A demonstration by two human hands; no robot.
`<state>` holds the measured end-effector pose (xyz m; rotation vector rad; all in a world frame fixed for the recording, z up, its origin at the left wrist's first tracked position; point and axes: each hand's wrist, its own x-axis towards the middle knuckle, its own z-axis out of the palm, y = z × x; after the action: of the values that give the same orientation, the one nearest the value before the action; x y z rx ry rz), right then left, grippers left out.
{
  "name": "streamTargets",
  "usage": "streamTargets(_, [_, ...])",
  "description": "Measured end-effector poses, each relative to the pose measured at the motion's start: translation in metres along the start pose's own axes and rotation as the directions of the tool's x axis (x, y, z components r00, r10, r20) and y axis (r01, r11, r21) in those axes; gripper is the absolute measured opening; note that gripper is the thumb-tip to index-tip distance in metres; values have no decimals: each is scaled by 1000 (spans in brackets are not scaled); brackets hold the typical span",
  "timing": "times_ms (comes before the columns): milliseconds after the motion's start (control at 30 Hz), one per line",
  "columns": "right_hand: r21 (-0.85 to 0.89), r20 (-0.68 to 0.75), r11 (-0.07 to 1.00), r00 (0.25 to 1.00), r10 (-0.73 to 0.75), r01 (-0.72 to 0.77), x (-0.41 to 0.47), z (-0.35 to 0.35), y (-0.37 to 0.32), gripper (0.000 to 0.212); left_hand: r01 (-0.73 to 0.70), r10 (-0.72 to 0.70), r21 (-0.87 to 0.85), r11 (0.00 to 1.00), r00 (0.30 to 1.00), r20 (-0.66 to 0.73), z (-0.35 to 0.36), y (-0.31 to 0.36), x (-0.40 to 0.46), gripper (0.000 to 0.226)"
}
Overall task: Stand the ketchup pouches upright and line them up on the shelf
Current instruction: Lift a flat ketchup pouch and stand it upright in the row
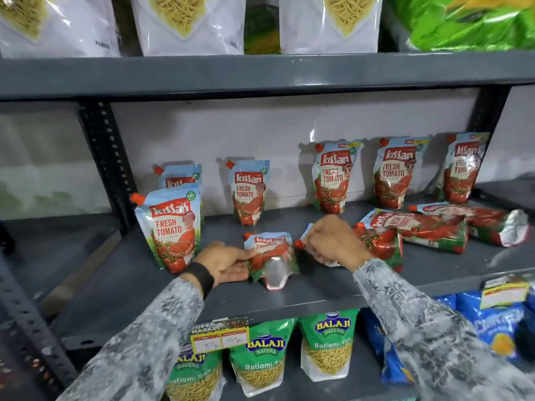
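Red and blue ketchup pouches sit on the grey middle shelf (144,287). Several stand upright: two at the left (170,230), one in the middle (249,192) and three along the back wall (333,178). My left hand (228,263) grips the side of a small pouch (272,259) that leans back with its silver bottom toward me. My right hand (335,241) is closed on the top of another pouch (379,244) lying flat, near its red cap. Two more pouches lie flat at the right (428,230), (492,224).
White snack bags (188,21) and a green bag (463,21) fill the shelf above. Green sev bags (263,354) and blue bags (492,328) stand below, with price tags (220,335) on the shelf edge. A perforated upright post (107,157) bounds the shelf at the left.
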<state>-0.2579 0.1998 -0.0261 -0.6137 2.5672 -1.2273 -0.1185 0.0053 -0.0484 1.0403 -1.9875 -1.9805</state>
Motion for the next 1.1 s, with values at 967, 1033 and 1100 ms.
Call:
streamTargets(967, [452,-225,861,964,-142,232,6,67,-34,26,-593,588,65,802,766,-260,2,-5,2,26])
streamTargets(1033, [419,-227,873,960,-164,249,5,69,-33,30,-571,560,39,820,787,-260,1,-12,6,29])
streamTargets(1100, [392,-202,885,962,-184,252,3,66,-35,34,-566,558,47,823,790,-255,0,-12,8,29])
